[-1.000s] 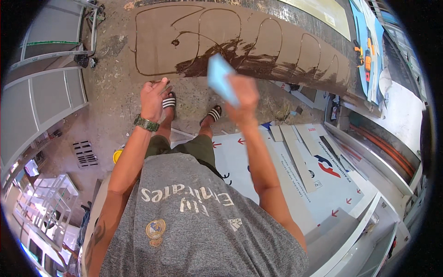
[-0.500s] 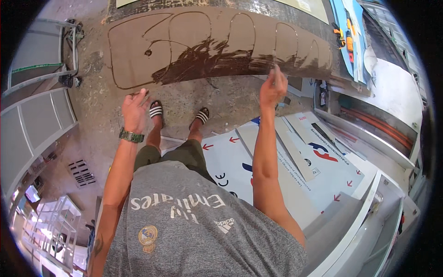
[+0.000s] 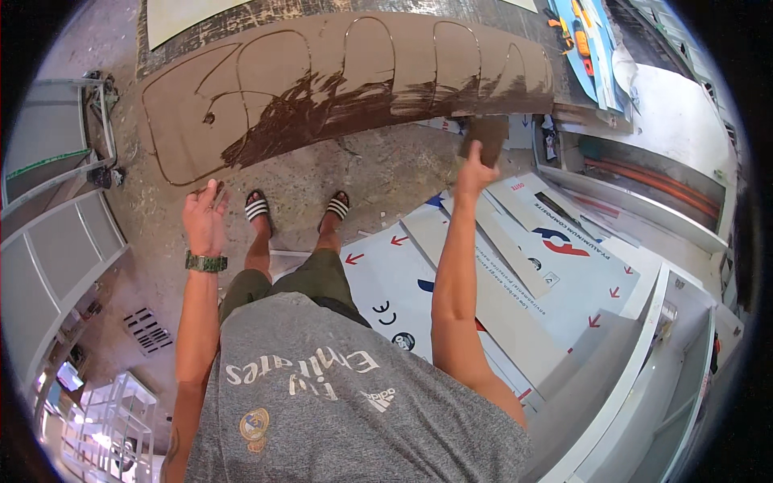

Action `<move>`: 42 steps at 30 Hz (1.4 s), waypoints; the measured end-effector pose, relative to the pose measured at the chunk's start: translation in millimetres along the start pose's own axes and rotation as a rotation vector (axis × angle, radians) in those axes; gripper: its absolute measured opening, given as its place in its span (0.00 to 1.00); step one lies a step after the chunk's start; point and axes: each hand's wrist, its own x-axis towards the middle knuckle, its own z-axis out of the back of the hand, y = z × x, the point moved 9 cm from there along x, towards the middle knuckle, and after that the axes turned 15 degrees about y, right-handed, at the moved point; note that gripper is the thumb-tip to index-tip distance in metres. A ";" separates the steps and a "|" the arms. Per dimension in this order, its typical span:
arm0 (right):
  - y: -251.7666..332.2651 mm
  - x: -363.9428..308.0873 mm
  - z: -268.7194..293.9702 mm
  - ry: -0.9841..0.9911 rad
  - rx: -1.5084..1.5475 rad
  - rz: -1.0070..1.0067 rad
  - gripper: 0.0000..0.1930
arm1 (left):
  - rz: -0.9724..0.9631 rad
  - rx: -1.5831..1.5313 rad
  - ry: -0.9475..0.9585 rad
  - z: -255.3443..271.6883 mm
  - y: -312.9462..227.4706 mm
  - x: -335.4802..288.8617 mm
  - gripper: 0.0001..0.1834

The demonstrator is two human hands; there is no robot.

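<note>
Head view: on a dark, worn worktable (image 3: 282, 10) lies a long brown panel (image 3: 274, 56), its long near edge toward the person. Thin beads of glossy dark adhesive (image 3: 392, 44) loop across the panel, and a streaky smear (image 3: 294, 121) of the same dark brown runs along much of its near edge. The right hand (image 3: 477, 173) pinches a flat, brown-stained spreader (image 3: 486, 138), thumb laid on its face, just off the near edge toward the panel's right end. The left hand (image 3: 205, 221), a camouflage-patterned watch (image 3: 206, 262) at its wrist, is raised beside the near left corner with its fingers partly curled; whether they pinch anything I cannot tell. Light-blue sheets (image 3: 600, 80) lie at the worktable's right end, with an orange-and-black tool (image 3: 580, 40) on them. Behind the right hand, grey strips (image 3: 503, 241) rest on a white printed sheet (image 3: 386, 266).
</note>
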 end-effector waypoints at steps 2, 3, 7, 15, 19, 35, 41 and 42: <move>-19.7 -2.1 -27.0 0.114 0.550 -0.229 0.20 | -0.023 0.013 -0.039 16.6 -7.6 -6.8 0.08; -30.1 -5.1 -34.0 0.025 0.737 -0.181 0.17 | -0.026 0.014 -0.028 12.9 -8.0 -2.9 0.08; -47.8 -21.8 -95.7 0.108 0.886 -0.275 0.13 | -0.021 0.035 -0.016 9.6 -6.1 -8.0 0.07; -23.0 -79.3 -199.2 0.424 1.982 -0.503 0.08 | 0.013 0.020 -0.016 12.3 -3.2 -5.5 0.07; 21.8 -113.8 -211.9 0.549 2.154 -0.387 0.12 | 0.017 0.041 -0.031 10.6 -6.9 -7.9 0.07; -29.2 -49.8 -78.0 0.268 1.668 -0.297 0.15 | 0.021 0.018 -0.016 16.4 -7.0 -4.4 0.04; -2.4 64.4 10.8 0.212 0.125 0.158 0.12 | 0.018 0.025 0.045 9.3 -2.3 0.4 0.06; 46.2 53.3 -1.1 0.258 0.082 0.468 0.16 | 0.009 0.026 0.033 12.1 -4.0 -3.3 0.06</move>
